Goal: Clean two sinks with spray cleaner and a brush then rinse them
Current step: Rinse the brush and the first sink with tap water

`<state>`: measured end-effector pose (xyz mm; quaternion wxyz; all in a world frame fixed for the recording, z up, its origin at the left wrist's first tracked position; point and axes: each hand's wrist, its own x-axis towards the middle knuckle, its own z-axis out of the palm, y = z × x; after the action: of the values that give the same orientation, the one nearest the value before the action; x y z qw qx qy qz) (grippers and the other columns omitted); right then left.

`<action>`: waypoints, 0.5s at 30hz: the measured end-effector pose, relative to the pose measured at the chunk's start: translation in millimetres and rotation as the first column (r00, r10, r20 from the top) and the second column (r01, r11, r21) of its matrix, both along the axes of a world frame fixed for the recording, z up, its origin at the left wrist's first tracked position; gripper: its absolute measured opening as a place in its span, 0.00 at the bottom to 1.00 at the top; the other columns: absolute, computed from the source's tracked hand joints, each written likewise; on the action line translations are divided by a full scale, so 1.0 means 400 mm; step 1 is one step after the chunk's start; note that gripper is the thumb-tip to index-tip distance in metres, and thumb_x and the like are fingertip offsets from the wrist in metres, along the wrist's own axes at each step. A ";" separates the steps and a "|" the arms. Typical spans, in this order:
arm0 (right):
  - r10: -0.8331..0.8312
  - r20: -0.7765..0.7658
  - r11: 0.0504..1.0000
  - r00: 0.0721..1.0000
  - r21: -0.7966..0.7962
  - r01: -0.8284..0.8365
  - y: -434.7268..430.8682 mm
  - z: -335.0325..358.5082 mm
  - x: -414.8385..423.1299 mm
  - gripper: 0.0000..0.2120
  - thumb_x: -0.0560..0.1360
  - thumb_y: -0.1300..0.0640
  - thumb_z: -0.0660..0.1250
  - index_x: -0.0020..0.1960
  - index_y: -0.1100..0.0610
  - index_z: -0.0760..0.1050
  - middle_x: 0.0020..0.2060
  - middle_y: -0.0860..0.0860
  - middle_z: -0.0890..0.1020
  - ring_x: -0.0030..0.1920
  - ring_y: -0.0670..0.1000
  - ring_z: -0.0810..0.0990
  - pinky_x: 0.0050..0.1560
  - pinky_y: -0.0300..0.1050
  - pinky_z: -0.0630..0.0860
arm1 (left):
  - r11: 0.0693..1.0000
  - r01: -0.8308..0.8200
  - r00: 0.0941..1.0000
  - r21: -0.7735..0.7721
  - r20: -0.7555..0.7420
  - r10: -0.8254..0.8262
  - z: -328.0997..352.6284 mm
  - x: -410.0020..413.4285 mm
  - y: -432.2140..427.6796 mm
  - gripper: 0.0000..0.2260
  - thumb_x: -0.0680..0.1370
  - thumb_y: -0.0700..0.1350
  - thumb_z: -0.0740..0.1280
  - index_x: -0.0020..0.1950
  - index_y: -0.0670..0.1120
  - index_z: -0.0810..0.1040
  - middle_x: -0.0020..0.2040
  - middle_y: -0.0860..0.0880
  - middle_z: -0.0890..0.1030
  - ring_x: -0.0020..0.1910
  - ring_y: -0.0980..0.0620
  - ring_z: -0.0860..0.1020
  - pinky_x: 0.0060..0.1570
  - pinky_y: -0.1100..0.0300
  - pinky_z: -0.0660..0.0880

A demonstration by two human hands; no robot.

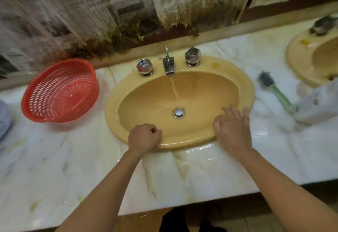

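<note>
A yellow oval sink [243, 78] sits in the middle of the marble counter. Water runs from its chrome tap [168, 65] down toward the drain [178, 112]. My left hand [144, 137] is curled into a fist holding nothing and rests on the sink's near rim. My right hand [232, 127] lies flat with straight fingers on the inner right wall of the basin. A second yellow sink [300, 56] shows at the far right edge. A green-handled brush [274, 89] lies on the counter between the two sinks.
A red plastic colander [60, 90] stands on the counter left of the sink. White cloth or foam [318, 103] lies beside the brush. Two chrome knobs [144, 67] [192, 56] flank the tap. The wet marble counter [182, 173] ends in a front edge near me.
</note>
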<state>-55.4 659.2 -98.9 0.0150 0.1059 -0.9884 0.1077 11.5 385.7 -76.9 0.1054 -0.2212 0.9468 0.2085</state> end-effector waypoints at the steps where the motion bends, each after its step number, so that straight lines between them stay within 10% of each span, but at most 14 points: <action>1: -0.068 0.022 0.998 0.997 -0.013 0.068 0.004 -0.003 -0.010 0.22 0.80 0.51 0.52 0.57 0.56 0.82 0.73 0.59 0.69 0.77 0.59 0.59 0.78 0.59 0.42 | 0.964 -0.108 0.993 0.245 0.079 0.091 0.020 -0.039 0.012 0.17 0.78 0.54 0.62 0.38 0.48 0.85 0.38 0.52 0.86 0.41 0.50 0.82 0.46 0.58 0.76; 4: -0.300 0.128 0.937 0.945 -0.144 0.317 -0.062 0.007 -0.011 0.29 0.78 0.57 0.58 0.77 0.66 0.62 0.80 0.64 0.47 0.80 0.62 0.41 0.78 0.62 0.44 | 0.245 -0.437 0.872 0.865 0.341 0.351 0.062 -0.168 0.051 0.21 0.85 0.53 0.56 0.50 0.42 0.84 0.51 0.44 0.87 0.50 0.49 0.84 0.53 0.56 0.78; 7: -0.482 0.237 0.813 0.843 -0.238 0.532 -0.130 0.024 0.008 0.37 0.76 0.57 0.61 0.80 0.66 0.51 0.80 0.60 0.41 0.79 0.62 0.35 0.79 0.60 0.45 | -0.355 -0.392 0.688 0.849 0.527 0.500 0.056 -0.275 0.073 0.20 0.86 0.47 0.51 0.57 0.39 0.80 0.60 0.41 0.84 0.60 0.45 0.82 0.59 0.54 0.78; 15: -0.572 0.165 0.755 0.804 -0.277 0.594 -0.163 -0.001 0.021 0.38 0.74 0.57 0.58 0.80 0.67 0.50 0.81 0.57 0.44 0.79 0.64 0.39 0.79 0.55 0.42 | -0.576 -0.303 0.588 0.759 0.625 0.515 0.008 -0.398 0.048 0.21 0.88 0.49 0.50 0.61 0.38 0.78 0.58 0.41 0.83 0.54 0.45 0.83 0.56 0.55 0.81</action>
<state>-47.2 593.8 -99.2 0.0297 -0.2148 -0.9415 0.2579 -147.8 405.1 -73.7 0.0584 -0.4306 0.1794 0.8826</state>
